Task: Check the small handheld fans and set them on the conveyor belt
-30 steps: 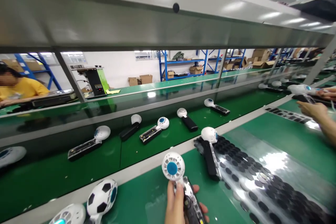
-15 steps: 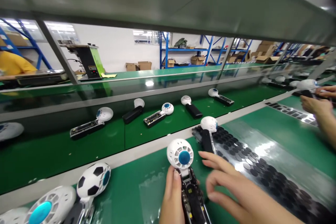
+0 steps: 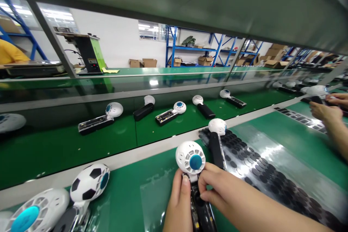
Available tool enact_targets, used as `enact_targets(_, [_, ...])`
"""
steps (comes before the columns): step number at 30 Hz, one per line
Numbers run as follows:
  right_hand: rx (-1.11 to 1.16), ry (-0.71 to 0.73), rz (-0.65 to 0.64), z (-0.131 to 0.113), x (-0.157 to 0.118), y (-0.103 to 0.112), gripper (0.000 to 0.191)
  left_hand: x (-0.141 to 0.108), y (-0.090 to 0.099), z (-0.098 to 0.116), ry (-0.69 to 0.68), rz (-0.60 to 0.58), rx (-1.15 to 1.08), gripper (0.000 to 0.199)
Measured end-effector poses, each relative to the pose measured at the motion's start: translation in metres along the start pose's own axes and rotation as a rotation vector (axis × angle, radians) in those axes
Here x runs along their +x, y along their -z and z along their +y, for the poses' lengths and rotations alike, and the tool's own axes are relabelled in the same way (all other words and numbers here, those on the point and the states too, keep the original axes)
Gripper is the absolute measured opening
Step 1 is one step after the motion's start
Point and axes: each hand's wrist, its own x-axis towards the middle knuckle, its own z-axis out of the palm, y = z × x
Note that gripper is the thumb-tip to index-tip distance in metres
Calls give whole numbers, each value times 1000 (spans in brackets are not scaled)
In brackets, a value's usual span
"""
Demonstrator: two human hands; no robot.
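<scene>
- The left hand (image 3: pixel 178 203) has its fingers wrapped around the handheld fan (image 3: pixel 190 163), near centre above the bench (image 3: pixel 125 192); a slack hold could let it twist.
- The right hand (image 3: pixel 214 183) curls its fingers against the open handle (image 3: pixel 203 210), where they might snag inner parts; whether they pinch anything, I cannot tell.
- The right forearm (image 3: pixel 252 206) could drag the disc sheet (image 3: pixel 268 177).
- The handle's near end is cut off.

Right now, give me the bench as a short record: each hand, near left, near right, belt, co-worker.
left hand: holds a white-headed device
right hand: fingers curled at the same device; grip unclear
near left: football-patterned device
near right: black-handled device at the edge of a sheet of black discs
belt: several similar devices
co-worker's hand: at another device, far right
</scene>
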Motion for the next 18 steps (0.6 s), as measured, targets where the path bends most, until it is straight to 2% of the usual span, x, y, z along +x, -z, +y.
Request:
enact_targets(6, [-106, -58, -46, -8, 3, 6, 15, -1, 0, 4, 20, -36, 71, 58])
enact_targets(13, [-146, -69, -78, -13, 5, 8, 15, -1, -1, 2, -21, 6, 155, 58])
enact_targets(18, [-135, -5, -29, -11, 4, 3, 15, 1, 1, -1, -23, -17, 134, 59])
